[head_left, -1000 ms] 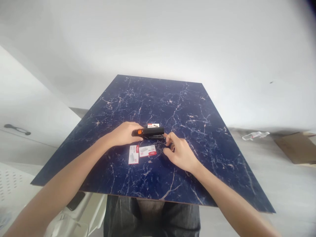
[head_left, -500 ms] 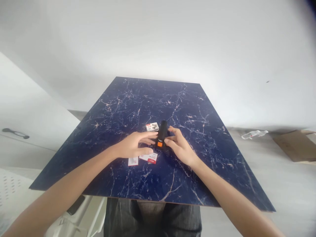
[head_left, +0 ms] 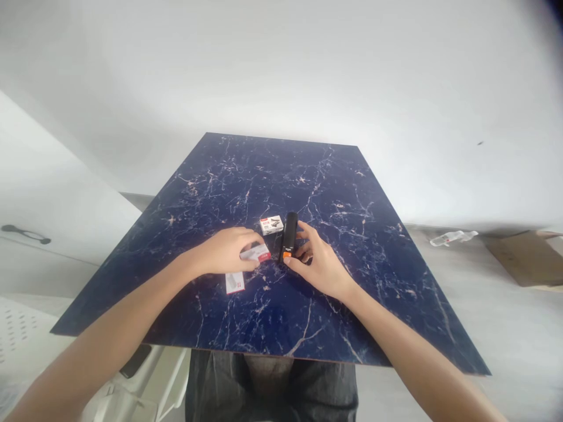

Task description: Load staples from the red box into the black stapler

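My left hand [head_left: 231, 251] pinches a small red-and-white packet [head_left: 258, 253] between thumb and fingers. Whether the packet is a flat card or a thin box I cannot tell. My right hand [head_left: 319, 261] is closed on the right side of a black stapler [head_left: 290, 234], its thumb by the orange patch [head_left: 287, 255] at the near end. Beside the stapler's far left side lies a small white box [head_left: 271, 224] with dark pictures on it. A white card with a red edge [head_left: 234, 283] lies flat just below my left hand.
These things lie on a dark blue marble-patterned table [head_left: 272, 176]. Beyond its right edge, a clear plastic bottle [head_left: 453, 238] and a cardboard box [head_left: 528, 258] are on the floor. A white cabinet with a dark handle [head_left: 26, 234] stands at the left.
My left hand has left the stapler's side and picked up the red-and-white packet, moving it slightly up and left. My right hand has closed further around the stapler, which is a little more upright.
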A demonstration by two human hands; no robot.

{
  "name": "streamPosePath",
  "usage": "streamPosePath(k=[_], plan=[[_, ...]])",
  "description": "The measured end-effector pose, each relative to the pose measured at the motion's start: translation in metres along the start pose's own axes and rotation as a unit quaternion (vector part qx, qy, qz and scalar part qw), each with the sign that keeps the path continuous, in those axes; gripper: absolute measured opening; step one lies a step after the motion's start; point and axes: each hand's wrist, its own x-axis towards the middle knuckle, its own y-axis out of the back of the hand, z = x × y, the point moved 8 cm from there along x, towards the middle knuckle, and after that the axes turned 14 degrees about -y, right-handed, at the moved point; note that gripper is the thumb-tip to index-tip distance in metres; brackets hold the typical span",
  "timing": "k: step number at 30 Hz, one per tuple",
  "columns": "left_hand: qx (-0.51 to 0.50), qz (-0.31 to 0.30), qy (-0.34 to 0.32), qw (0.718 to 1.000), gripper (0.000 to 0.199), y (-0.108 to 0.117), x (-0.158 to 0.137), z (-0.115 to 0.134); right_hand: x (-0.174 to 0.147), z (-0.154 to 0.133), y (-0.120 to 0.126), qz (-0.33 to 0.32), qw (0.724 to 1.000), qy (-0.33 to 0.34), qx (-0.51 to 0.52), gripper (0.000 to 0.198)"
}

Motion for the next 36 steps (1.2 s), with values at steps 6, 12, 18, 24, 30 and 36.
streamPosePath(k=[6, 12, 18, 24, 30, 36], plan=[[-0.047, 0.039, -0.034, 0.998, 0.06, -0.007, 0.002, 0.009, 0.003, 0.004, 0.0, -0.012, 1.0, 0.003, 0.028, 0.081], [-0.015, 0.045, -0.085, 0.995, 0.039, -0.013, 0.006, 0.014, 0.007, 0.009, -0.001, -0.022, 0.998, -0.009, 0.052, 0.084], [-0.009, 0.074, -0.084, 0.994, 0.03, -0.013, 0.005, 0.012, 0.006, 0.01, 0.0, -0.042, 0.997, -0.014, 0.069, 0.083], [-0.041, 0.071, -0.1, 0.992, 0.014, -0.014, 0.006, 0.023, 0.004, 0.011, -0.004, -0.068, 0.995, -0.017, 0.065, 0.095], [-0.038, 0.067, -0.111, 0.991, 0.008, -0.014, 0.006, 0.026, 0.004, 0.008, -0.004, -0.074, 0.995, -0.018, 0.065, 0.092], [-0.053, 0.07, -0.128, 0.988, 0.01, -0.02, 0.006, 0.024, 0.004, 0.009, -0.004, -0.062, 0.997, -0.017, 0.049, 0.094]])
